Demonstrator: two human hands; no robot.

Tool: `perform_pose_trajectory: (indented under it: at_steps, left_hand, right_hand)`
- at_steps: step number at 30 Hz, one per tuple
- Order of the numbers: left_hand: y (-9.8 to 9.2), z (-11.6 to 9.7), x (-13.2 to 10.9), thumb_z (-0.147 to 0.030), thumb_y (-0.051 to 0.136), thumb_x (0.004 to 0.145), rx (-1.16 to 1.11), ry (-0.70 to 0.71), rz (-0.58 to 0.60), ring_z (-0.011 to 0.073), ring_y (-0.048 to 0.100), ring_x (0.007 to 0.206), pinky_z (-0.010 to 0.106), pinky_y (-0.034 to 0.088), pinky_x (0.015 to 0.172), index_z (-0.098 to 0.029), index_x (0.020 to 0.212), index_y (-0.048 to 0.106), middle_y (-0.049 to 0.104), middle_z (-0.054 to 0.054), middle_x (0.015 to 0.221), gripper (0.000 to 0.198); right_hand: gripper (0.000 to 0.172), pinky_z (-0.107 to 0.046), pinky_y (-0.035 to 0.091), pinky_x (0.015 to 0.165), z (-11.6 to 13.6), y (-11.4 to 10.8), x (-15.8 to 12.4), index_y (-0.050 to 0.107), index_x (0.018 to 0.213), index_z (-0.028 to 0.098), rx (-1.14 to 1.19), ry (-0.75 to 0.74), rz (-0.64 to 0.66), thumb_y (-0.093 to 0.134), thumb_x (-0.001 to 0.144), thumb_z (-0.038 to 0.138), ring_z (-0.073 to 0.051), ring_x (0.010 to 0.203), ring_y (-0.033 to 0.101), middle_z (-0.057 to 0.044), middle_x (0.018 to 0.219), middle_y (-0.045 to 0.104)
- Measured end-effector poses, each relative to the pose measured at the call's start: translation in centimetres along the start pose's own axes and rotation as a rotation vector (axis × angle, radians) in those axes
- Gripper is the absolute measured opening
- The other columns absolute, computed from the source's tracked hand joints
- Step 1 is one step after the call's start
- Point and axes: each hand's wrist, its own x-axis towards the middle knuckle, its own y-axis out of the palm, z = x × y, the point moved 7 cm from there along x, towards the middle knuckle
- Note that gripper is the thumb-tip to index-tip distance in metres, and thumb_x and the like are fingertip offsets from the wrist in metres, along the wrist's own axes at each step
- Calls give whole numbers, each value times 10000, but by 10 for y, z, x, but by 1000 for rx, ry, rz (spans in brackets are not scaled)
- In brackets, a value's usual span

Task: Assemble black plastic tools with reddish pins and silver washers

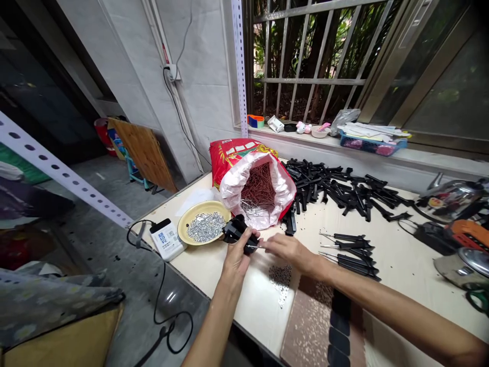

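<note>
My left hand (pixel 237 255) is closed around a bundle of black plastic parts (pixel 236 230), held over the table in front of the open sack. My right hand (pixel 288 251) meets it from the right, fingertips pinched at the end of a thin metal rod (pixel 252 246) by the black parts. Just below the hands lies a small pile of little metal pieces (pixel 280 278). A yellow dish (pixel 183 235) full of shiny small metal parts stands left of the hands. The red sack (pixel 225 163) behind them holds many reddish-brown rods (pixel 259 187) and some silver ones.
Black plastic parts (pixel 332 183) lie heaped at the back; several with metal shafts (pixel 353 252) lie in a row at right. A brown board (pixel 305 326) bears black pads (pixel 339 336). A white box (pixel 167 240) with a cable sits at the left edge. A kettle (pixel 454 196) stands far right.
</note>
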Motion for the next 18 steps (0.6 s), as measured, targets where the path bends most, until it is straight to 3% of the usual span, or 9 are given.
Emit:
perform_pose_trajectory:
  at_steps: [3,7,11,15,18]
  left_hand:
    - [2,1,-2,-190,838,534,38,1,11,134,625,670,312,550,699,-123,763,631,661,11,699,316]
    - [7,8,2,-220,829,548,86,42,8,123,614,657,282,536,660,-127,752,636,650,4,699,296]
    - [-2,10,15,-246,836,514,100,137,-89,107,591,618,249,509,618,-124,736,627,627,-4,675,329]
    - [-12,-12,14,-228,828,520,207,291,-115,111,600,676,259,501,668,-128,851,647,637,10,760,391]
    - [-16,-38,0,-226,809,556,293,406,-108,114,603,688,281,498,719,-132,884,656,643,14,777,374]
  right_hand:
    - [302,-267,475,693,3,25,-18,530,1162,156,-92,73,136,407,898,75,-164,797,569,-76,841,602]
    - [350,-246,465,671,-12,45,-21,465,1176,179,199,410,50,465,839,82,-143,737,583,-40,879,623]
    - [162,-220,445,650,-25,58,-9,518,1004,158,393,571,43,444,864,127,-130,718,588,-18,828,627]
    - [230,-255,431,752,-31,50,1,562,1100,159,119,515,171,451,898,171,-164,885,570,-75,1013,614]
    - [343,-279,424,789,-22,53,9,492,1260,281,-30,349,361,422,932,209,-182,994,539,-63,1205,543]
